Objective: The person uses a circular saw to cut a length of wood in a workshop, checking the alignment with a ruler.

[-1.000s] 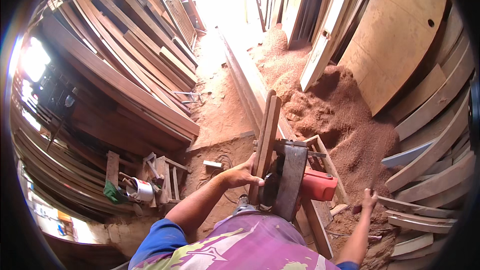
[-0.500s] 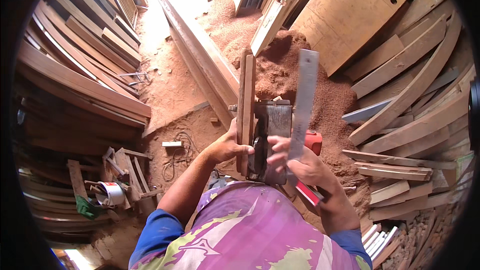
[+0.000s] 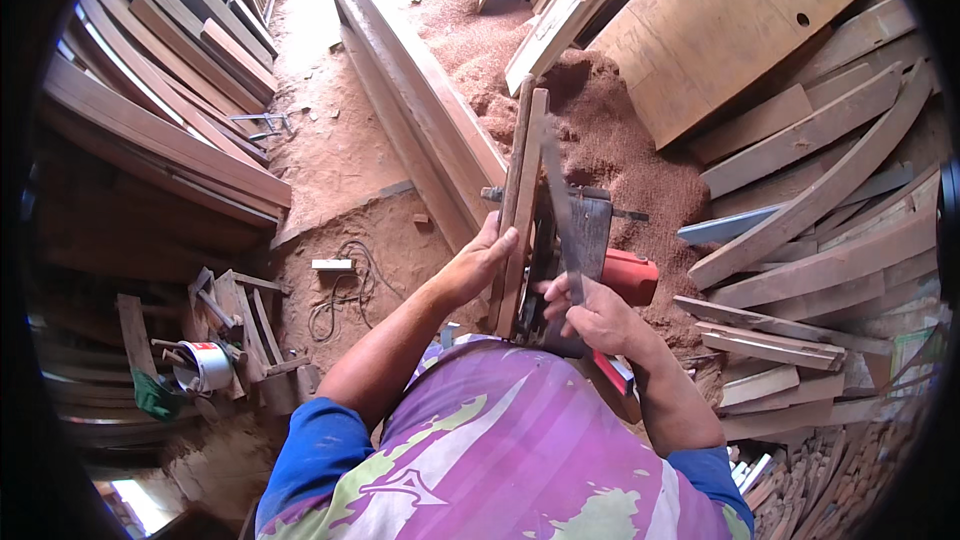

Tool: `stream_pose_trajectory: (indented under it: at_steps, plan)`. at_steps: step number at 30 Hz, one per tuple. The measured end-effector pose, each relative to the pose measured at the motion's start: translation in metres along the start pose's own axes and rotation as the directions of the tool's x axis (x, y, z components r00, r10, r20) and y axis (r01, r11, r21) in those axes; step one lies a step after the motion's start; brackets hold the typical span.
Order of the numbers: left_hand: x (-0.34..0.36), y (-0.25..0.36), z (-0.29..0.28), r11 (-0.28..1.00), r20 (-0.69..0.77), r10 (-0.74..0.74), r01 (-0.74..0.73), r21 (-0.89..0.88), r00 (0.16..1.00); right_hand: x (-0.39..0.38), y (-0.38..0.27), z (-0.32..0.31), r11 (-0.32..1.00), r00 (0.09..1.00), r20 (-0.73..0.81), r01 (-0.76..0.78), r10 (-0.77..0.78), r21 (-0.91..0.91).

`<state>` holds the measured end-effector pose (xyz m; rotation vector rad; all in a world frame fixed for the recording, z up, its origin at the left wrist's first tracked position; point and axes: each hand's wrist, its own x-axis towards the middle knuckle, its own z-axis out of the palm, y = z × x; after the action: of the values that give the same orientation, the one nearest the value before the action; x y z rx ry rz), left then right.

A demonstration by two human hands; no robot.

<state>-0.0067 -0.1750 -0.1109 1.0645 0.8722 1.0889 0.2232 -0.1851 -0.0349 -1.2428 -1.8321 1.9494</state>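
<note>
My left hand (image 3: 490, 262) is closed round a narrow reddish-brown wooden piece (image 3: 531, 155), with the thumb along its near side. The piece stands lengthwise beside a dark flat-bedded power tool (image 3: 590, 223) with a red housing (image 3: 630, 278), which looks like an upturned electric planer. Over its bed, my right hand (image 3: 597, 315) grips a try square with a steel blade (image 3: 562, 210) and a red stock (image 3: 611, 372). The blade now appears nearly edge-on, pointing away from me, its far end close to the wood. The right palm hides where blade and stock meet.
Long beams (image 3: 410, 130) lie ahead on the floor. A reddish sawdust heap (image 3: 650, 190) spreads behind the tool. Planks (image 3: 800, 140) are stacked right, more boards (image 3: 170, 140) left. A cable (image 3: 350, 290), a white bucket (image 3: 205, 367) and a wooden frame (image 3: 255, 325) sit left.
The try square has turned from showing its broad face to nearly edge-on and moved left toward the wood. The wood now leans slightly right in view. Both hands keep their grip.
</note>
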Motion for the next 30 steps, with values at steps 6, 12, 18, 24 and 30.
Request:
stream_pose_trajectory:
  at_steps: [6, 12, 18, 24, 30]
  plan:
    - [0.013, 0.000, 0.014, 0.961, -0.134, -0.119, 0.080, -0.264, 0.984, -0.006, -0.002, 0.010, 0.964, 0.990, -0.073, -0.137, 0.123, -0.228]
    - [0.014, -0.002, 0.019, 0.941, -0.187, -0.180, 0.114, -0.319, 0.966, -0.007, -0.004, 0.016, 0.943, 0.969, -0.076, -0.245, 0.233, -0.227]
    - [0.014, -0.004, 0.019, 0.950, -0.196, -0.150, 0.086, -0.300, 0.969, -0.009, 0.003, 0.016, 0.957, 0.981, -0.100, -0.185, 0.166, -0.222]
    - [0.015, -0.006, 0.020, 0.954, -0.211, -0.147, 0.082, -0.289, 0.966, -0.043, -0.009, -0.018, 0.986, 0.899, -0.415, 0.083, -0.138, -0.147]
    - [0.017, -0.006, 0.019, 0.947, -0.191, -0.152, 0.087, -0.311, 0.970, -0.073, -0.040, -0.068, 0.842, 0.799, -0.571, -0.171, -0.186, -0.512]
